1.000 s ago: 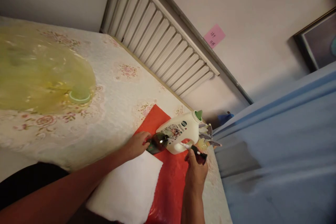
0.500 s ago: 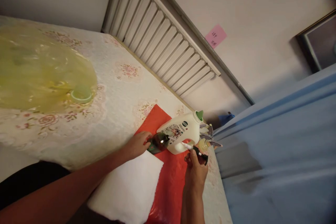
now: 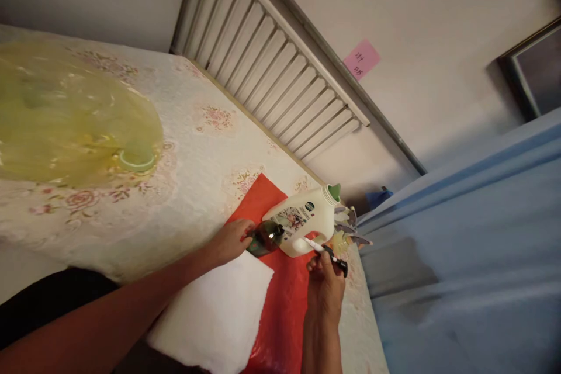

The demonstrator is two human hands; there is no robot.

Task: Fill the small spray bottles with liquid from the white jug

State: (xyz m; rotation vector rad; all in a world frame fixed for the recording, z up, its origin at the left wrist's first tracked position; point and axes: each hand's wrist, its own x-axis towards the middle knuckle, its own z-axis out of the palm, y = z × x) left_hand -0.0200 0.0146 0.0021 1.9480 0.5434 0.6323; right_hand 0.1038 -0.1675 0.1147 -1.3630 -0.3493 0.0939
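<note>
Dark bottle (image 3: 265, 239), over a single red sheet (image 3: 284, 304), has the left hand (image 3: 232, 242) curled around its left end and might spill any contents should that grip slacken; the pump top (image 3: 337, 261), pinched in the right hand (image 3: 326, 289), might drip from its pale tube (image 3: 312, 243). Count one yellow bag (image 3: 79, 111), one white cloth (image 3: 214, 312), one bottle, one pale jug (image 3: 322, 210), one pump top.
</note>
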